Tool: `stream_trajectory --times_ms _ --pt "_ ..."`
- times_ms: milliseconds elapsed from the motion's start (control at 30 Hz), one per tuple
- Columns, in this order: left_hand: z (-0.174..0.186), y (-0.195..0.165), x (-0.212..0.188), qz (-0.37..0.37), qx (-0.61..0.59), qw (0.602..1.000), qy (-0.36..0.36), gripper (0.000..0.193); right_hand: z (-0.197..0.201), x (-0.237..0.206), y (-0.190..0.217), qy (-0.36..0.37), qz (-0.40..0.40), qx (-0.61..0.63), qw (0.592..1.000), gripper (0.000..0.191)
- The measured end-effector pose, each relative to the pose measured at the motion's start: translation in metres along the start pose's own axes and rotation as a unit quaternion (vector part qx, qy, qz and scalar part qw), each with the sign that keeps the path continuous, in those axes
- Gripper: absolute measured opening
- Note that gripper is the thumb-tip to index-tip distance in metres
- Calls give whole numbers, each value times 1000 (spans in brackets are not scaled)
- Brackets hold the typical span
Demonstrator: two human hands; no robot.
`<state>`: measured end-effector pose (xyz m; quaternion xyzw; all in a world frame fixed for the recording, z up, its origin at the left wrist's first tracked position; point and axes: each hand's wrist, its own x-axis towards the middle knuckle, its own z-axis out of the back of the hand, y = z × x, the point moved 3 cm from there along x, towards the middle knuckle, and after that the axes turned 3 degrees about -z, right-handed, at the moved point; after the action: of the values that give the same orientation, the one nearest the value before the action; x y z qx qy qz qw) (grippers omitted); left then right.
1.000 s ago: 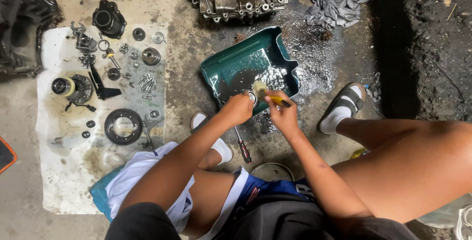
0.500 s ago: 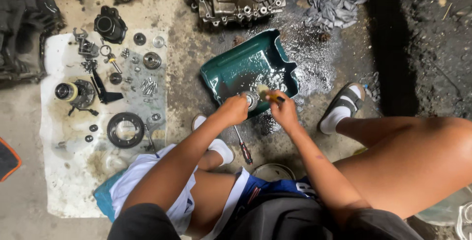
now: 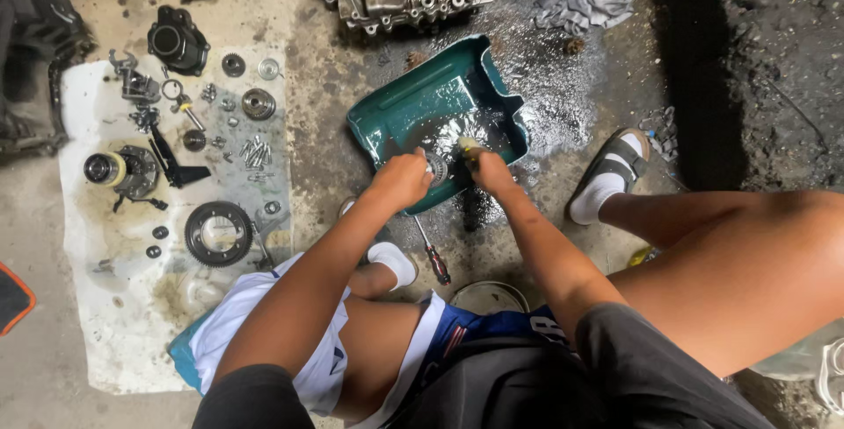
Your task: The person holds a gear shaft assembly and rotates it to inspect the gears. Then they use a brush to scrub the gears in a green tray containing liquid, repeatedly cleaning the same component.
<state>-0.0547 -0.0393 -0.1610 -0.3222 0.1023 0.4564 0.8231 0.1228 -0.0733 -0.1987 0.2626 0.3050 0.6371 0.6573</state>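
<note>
Head view looks down on two hands over a green tub [image 3: 413, 104] on the wet floor. Left hand [image 3: 400, 180] has its grip closed around a small round metal part [image 3: 436, 168], which sits just right of the fingers, above the dark oily liquid in the tub. Right hand [image 3: 492, 174] has its grip closed on a small brush with a yellow tip [image 3: 466, 144], and the brush touches the metal part from the right. Just below the left grip, a red-handled screwdriver [image 3: 432, 258] lies on the floor. Far to the left of both grips, a big gear ring [image 3: 217, 233] and little bolts [image 3: 255, 153] lie on a white cloth [image 3: 114, 323].
</note>
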Motion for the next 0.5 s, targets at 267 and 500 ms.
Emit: stream_trajectory --times_ms 267,500 --pt "8 13 7 49 -17 996 -78 47 9 -23 5 -65 -223 378 896 20" --pt "9 4 6 54 1 995 -79 48 -9 -36 20 -86 -128 222 963 21"
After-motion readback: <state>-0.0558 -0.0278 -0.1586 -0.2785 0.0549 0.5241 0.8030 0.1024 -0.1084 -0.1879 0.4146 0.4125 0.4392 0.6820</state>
